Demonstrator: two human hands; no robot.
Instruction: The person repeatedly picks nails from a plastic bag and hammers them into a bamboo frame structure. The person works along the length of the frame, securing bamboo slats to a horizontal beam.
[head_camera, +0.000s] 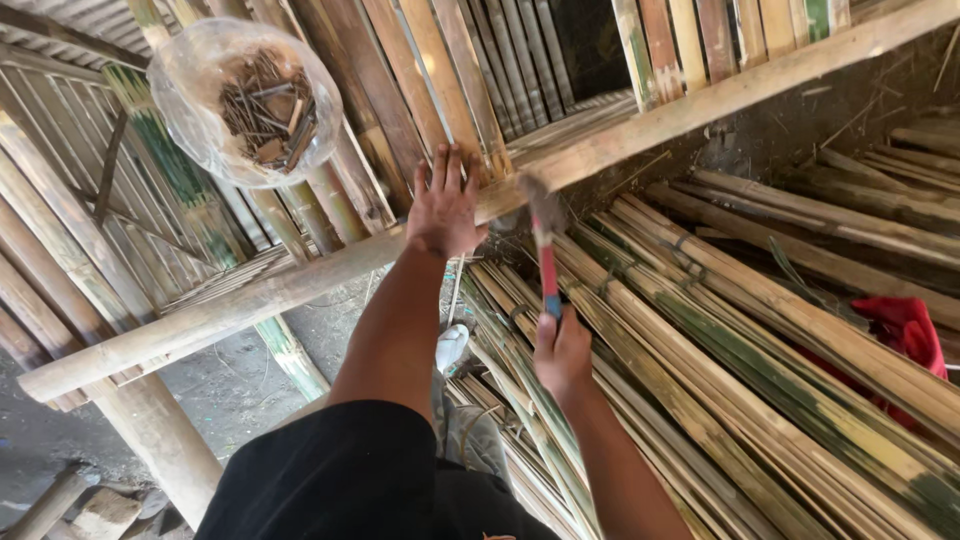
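Note:
My left hand (444, 205) lies flat, fingers spread, against the bamboo slats just above a long wooden beam (250, 297). My right hand (561, 352) grips the red and blue handle of a hammer (545, 240), whose head sits close to the beam, right beside my left hand. A clear plastic bag of nails (258, 105) hangs at the upper left, apart from both hands.
Bamboo slats (400, 70) form a wall panel above the beam. A big pile of split bamboo strips (740, 350) lies on the ground to the right, with a red cloth (908, 330) on it. Thick wooden posts (160, 440) stand at the lower left.

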